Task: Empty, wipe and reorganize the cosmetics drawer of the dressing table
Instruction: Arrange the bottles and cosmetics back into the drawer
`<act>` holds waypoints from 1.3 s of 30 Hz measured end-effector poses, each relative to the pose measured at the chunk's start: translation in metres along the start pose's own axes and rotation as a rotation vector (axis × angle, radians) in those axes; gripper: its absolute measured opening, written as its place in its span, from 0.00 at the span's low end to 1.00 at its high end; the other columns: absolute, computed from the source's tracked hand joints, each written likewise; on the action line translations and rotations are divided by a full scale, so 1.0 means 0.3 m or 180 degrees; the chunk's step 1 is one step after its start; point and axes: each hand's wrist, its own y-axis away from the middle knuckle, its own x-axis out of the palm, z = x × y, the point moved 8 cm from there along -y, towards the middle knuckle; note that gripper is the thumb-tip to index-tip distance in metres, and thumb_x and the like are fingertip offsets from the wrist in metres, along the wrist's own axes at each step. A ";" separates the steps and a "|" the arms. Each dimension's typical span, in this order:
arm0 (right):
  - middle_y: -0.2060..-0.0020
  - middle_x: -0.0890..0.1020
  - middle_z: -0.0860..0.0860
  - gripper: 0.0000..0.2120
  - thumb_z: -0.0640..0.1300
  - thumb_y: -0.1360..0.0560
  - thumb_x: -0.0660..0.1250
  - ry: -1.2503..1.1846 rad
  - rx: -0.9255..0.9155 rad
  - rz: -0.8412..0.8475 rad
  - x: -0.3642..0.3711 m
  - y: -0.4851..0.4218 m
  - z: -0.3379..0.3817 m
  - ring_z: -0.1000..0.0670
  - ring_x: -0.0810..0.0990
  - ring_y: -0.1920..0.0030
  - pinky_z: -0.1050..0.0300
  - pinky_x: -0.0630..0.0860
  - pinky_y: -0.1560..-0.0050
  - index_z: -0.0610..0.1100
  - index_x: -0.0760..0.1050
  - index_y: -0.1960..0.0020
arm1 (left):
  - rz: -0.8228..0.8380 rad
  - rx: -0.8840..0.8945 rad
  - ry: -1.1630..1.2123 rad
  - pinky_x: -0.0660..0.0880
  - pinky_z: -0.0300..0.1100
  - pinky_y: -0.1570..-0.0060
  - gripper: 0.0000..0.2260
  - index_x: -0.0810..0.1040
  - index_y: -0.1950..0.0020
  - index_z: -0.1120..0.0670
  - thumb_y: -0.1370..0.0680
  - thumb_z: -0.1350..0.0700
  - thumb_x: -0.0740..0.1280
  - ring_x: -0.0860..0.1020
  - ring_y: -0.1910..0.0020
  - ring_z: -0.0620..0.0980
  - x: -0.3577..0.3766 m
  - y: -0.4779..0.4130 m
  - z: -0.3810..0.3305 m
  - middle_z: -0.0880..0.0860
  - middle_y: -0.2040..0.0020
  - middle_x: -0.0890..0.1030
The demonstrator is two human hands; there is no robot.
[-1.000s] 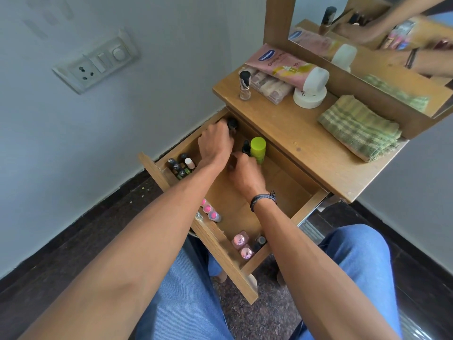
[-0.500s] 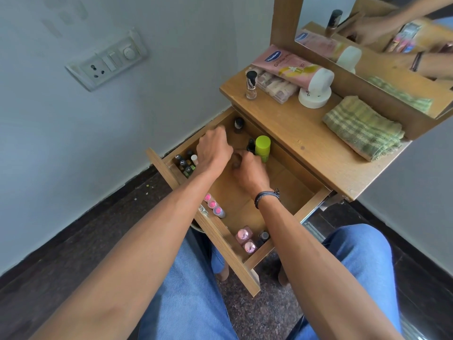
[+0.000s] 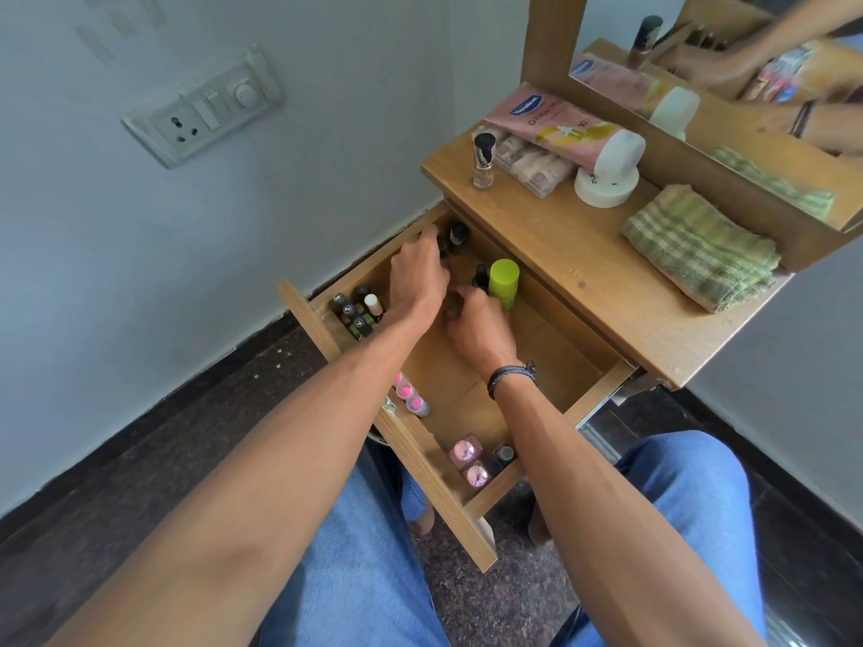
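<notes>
The wooden drawer [image 3: 551,361] of the dressing table stands pulled out over my lap. My left hand [image 3: 418,273] reaches into its back left corner, fingers curled over a dark bottle [image 3: 443,248], next to another black-capped bottle [image 3: 458,233]. My right hand [image 3: 476,322] is in the drawer's middle, fingers curled round a small brown bottle [image 3: 450,306] that is mostly hidden. A green-capped bottle [image 3: 503,281] and a small black bottle [image 3: 479,275] stand just beyond it. Dark-capped bottles [image 3: 355,312], pink-capped ones [image 3: 407,393] and pink round bottles [image 3: 467,459] line the drawer's front.
On the tabletop [image 3: 560,254] are a nail polish bottle [image 3: 483,162], a pink tube [image 3: 558,120], a clear box [image 3: 527,166], a white jar [image 3: 606,188] and a folded green checked cloth [image 3: 696,247]. A mirror [image 3: 747,53] rises behind. A switchboard [image 3: 201,115] is on the left wall.
My left hand drew back to the drawer's middle, then reached out again to the back left corner. My right hand stayed beside the green-capped bottle.
</notes>
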 end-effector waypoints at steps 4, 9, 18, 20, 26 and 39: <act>0.48 0.84 0.41 0.19 0.39 0.22 0.63 0.0011 -0.0013 0.0022 0.000 -0.001 0.000 0.37 0.82 0.52 0.49 0.79 0.59 0.48 0.76 0.32 | -0.0102 0.0079 0.0054 0.79 0.57 0.56 0.16 0.74 0.38 0.56 0.24 0.60 0.73 0.82 0.51 0.66 -0.007 -0.001 -0.016 0.61 0.50 0.84; 0.48 0.84 0.41 0.19 0.38 0.22 0.64 0.0016 -0.0002 0.0017 0.001 -0.001 0.000 0.37 0.82 0.52 0.47 0.81 0.58 0.48 0.76 0.32 | -0.0124 0.0201 -0.0039 0.80 0.58 0.60 0.17 0.71 0.37 0.55 0.24 0.61 0.72 0.83 0.53 0.67 -0.006 0.009 -0.020 0.62 0.50 0.84; 0.44 0.83 0.41 0.21 0.39 0.22 0.64 -0.0015 0.0030 0.0059 0.000 -0.001 -0.004 0.36 0.82 0.46 0.46 0.81 0.53 0.49 0.75 0.30 | -0.0058 -0.0309 0.0343 0.74 0.52 0.61 0.15 0.72 0.39 0.52 0.23 0.57 0.72 0.82 0.50 0.63 -0.023 0.015 0.021 0.59 0.49 0.83; 0.42 0.83 0.40 0.22 0.40 0.22 0.64 -0.0008 0.0042 0.0046 -0.002 0.000 -0.006 0.36 0.81 0.45 0.46 0.81 0.52 0.48 0.73 0.28 | -0.0034 -0.0260 0.0328 0.76 0.53 0.58 0.14 0.73 0.40 0.53 0.23 0.58 0.72 0.82 0.49 0.63 -0.026 0.008 0.014 0.59 0.49 0.83; 0.43 0.83 0.40 0.22 0.40 0.22 0.65 0.0006 0.0017 0.0020 -0.007 -0.001 0.000 0.37 0.82 0.47 0.48 0.81 0.54 0.48 0.73 0.28 | -0.0087 -0.0080 0.0238 0.79 0.56 0.58 0.14 0.72 0.39 0.54 0.22 0.58 0.71 0.83 0.50 0.63 -0.040 0.010 -0.003 0.59 0.49 0.84; 0.53 0.85 0.51 0.07 0.42 0.22 0.68 0.0051 -0.0420 -0.0423 -0.222 0.108 0.135 0.48 0.85 0.55 0.50 0.83 0.52 0.47 0.83 0.46 | -0.0274 0.0267 0.0130 0.78 0.47 0.63 0.12 0.71 0.44 0.54 0.22 0.58 0.72 0.83 0.57 0.53 -0.125 0.017 -0.006 0.53 0.54 0.84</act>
